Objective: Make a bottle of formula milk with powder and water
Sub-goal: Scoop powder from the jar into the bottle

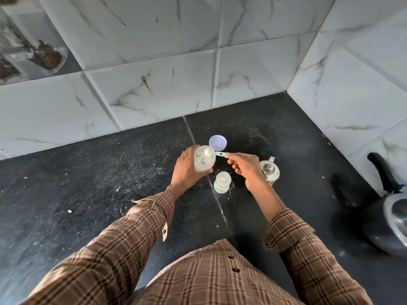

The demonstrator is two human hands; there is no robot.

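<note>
My left hand (184,169) grips a round translucent powder jar (203,161) standing open on the dark counter, with white powder inside. My right hand (246,167) pinches the handle of a pale green scoop (218,153), whose bowl sits over the jar's mouth with powder in it. Just in front of the jar stands the open baby bottle (222,182), clear with coloured prints, some white showing inside. A round white lid (217,142) lies flat behind the jar. A small steel kettle (269,171) with a lid stands to the right of my right hand.
Marble-tiled walls (154,89) close the counter at the back and right, forming a corner. A dark pan with a black handle (387,208) sits at the right edge. The black stone counter (88,183) is speckled with crumbs and powder near the bottle.
</note>
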